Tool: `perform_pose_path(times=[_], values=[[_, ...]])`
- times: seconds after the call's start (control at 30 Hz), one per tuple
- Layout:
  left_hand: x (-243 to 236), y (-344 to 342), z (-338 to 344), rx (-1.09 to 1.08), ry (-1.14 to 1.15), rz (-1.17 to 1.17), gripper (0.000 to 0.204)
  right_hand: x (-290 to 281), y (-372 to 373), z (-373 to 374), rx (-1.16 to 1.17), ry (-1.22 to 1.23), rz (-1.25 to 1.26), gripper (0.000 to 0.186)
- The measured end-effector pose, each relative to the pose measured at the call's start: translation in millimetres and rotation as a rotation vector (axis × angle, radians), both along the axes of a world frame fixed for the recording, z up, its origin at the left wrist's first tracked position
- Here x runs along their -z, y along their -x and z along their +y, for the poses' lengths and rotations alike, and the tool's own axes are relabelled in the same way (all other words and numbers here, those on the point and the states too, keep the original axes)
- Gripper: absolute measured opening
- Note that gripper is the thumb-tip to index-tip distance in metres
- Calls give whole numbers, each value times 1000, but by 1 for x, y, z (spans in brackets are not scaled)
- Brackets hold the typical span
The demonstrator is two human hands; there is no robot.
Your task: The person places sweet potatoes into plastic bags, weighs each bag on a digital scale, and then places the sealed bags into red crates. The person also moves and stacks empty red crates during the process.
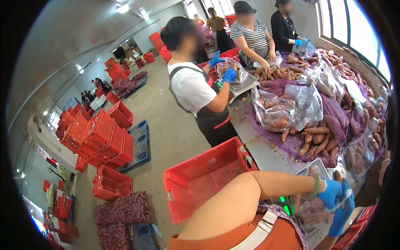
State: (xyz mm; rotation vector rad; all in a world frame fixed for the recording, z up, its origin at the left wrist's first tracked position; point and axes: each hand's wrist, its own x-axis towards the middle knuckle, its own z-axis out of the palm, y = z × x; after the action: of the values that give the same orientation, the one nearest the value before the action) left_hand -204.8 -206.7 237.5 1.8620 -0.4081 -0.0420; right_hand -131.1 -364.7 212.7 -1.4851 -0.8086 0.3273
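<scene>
Both of my hands wear blue gloves and meet at the lower right. My left hand (331,193), with a green bangle above the glove, closes on the gathered top of a clear plastic bag (312,216). Right beside it, my right hand (343,212) pinches the same plastic, its fingers partly hidden. Sweet potatoes show faintly through the bag, which rests at a scale with a green lit display (286,206). Close by my left wrist lies a clear plastic tray (314,166). Loose sweet potatoes (318,139) are heaped on purple mesh just beyond.
A red crate (208,175) stands left of my arm. Filled clear bags (275,110) lie on the metal table (266,156). Across from me, a gloved co-worker (196,87) holds a bag over another scale (243,88). Stacked red crates (100,137) and mesh sacks (123,208) occupy the floor.
</scene>
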Motion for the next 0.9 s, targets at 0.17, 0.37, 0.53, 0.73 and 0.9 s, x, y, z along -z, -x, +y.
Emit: perform_pose_path(times=[0.17,0.37,0.53,0.73,0.9], values=[[23,-17,2,124,-234,-98,18,10,-2,-3,-9,-40,288,40],[113,-55,93,-650,173,280,18,127,10,-72,76,216,304,9],[166,-70,75,-644,556,216,17,99,56,-79,148,209,189,7],[59,-46,61,-33,964,622,20,73,38,-78,50,456,257,15],[136,-109,55,-562,1375,644,15,61,74,-74,46,430,8,13]])
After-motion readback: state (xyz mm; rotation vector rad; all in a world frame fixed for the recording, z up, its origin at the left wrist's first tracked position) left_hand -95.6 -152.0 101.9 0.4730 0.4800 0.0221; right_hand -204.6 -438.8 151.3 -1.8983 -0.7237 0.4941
